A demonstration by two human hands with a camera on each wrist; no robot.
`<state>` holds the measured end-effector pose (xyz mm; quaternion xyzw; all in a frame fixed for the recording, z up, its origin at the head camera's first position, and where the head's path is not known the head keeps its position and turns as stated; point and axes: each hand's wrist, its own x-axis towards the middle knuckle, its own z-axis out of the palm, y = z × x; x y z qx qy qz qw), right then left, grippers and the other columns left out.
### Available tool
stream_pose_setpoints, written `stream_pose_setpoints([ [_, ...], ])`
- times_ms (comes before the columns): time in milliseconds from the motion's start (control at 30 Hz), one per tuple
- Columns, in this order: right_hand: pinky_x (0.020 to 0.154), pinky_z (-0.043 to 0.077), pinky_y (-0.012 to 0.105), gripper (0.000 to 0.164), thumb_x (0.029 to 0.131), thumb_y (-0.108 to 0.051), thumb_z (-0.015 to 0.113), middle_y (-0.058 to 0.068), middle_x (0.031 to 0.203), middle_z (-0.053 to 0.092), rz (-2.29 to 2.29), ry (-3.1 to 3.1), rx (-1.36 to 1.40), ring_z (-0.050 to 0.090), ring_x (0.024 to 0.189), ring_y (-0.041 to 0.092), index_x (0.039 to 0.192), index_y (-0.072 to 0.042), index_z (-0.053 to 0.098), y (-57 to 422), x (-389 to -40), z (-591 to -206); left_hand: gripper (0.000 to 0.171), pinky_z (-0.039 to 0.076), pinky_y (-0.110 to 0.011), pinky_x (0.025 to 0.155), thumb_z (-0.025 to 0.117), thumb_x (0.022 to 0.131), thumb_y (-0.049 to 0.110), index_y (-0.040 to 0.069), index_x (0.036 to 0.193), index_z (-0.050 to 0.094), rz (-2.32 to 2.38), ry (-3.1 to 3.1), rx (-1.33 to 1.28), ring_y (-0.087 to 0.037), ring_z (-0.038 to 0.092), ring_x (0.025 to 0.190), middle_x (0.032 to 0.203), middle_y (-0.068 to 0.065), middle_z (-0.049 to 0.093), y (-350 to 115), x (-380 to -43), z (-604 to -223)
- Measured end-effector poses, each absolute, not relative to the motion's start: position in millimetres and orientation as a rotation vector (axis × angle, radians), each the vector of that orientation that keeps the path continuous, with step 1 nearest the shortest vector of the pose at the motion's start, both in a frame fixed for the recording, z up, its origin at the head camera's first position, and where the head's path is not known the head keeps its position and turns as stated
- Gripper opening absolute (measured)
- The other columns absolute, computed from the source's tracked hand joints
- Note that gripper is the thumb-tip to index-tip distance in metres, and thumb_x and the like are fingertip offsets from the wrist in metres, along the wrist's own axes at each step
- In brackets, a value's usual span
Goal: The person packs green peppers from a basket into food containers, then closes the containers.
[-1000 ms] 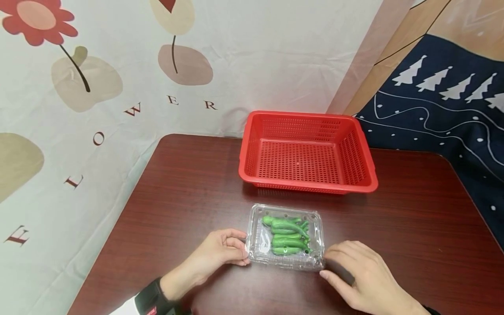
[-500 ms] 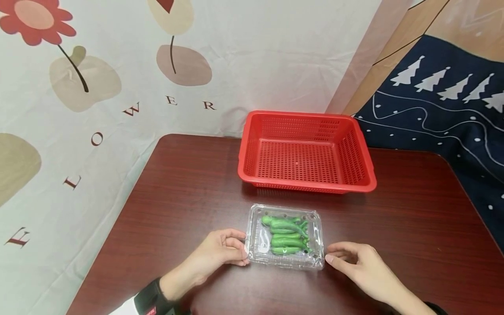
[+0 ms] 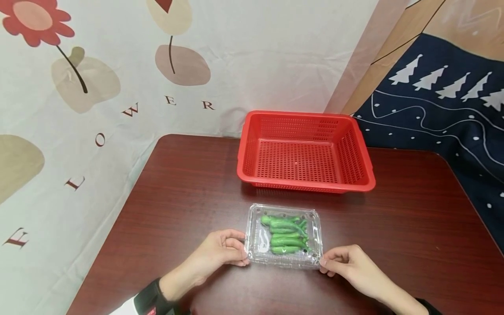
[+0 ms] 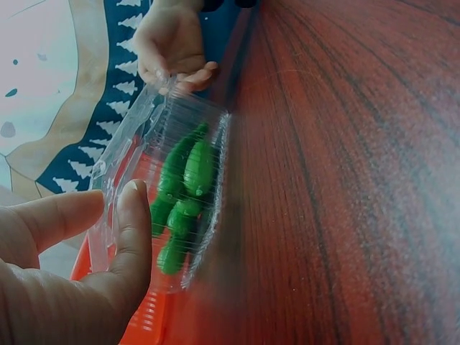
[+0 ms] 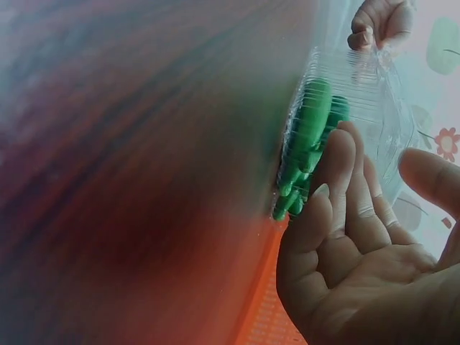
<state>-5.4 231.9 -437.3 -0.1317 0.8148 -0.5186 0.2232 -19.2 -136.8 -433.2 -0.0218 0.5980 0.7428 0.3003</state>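
Observation:
A clear plastic clamshell box (image 3: 257, 253), its lid down, sits on the table near its front. Inside lie several green peppers (image 3: 285, 241), also visible through the ribbed wall in the left wrist view (image 4: 188, 172). My left hand (image 3: 216, 253) pinches the box's left rim near the front corner, thumb toward me. At the opposite front corner, my right hand (image 3: 350, 266) holds the rim between thumb and fingers. The right wrist view has the right hand's curled fingers (image 5: 334, 187) beside the box wall, thumb at the rim.
Behind the box stands a red perforated plastic basket (image 3: 297, 162) with nothing in it. Both rest on a dark reddish wooden table (image 3: 189, 183). A printed cloth (image 3: 275, 57) hangs behind and to the left, and a navy cloth with white trees (image 3: 445, 113) is at the right.
My right hand has gone from a blurred position over the box's right front corner, slightly away, then back in with its thumb and fingers on the rim. The left hand and box stay put.

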Motion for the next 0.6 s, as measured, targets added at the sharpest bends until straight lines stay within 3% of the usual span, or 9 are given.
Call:
stream_pose_setpoints([
  [600,0.061,0.063,0.032,0.02,0.103,-0.004,0.061,0.008,0.079,0.075,-1.586,2.054,-0.35,0.069,0.069,0.011,0.093,0.007,0.073,229.5,-4.7,-441.1,0.055,0.066,-0.037,0.08,0.068,0.089,-0.011,-0.02,0.137,0.044,1.977,1.579,-0.056,-0.023,0.076,0.079,0.09,-0.014,0.074,-137.4,-20.5,-431.4],
])
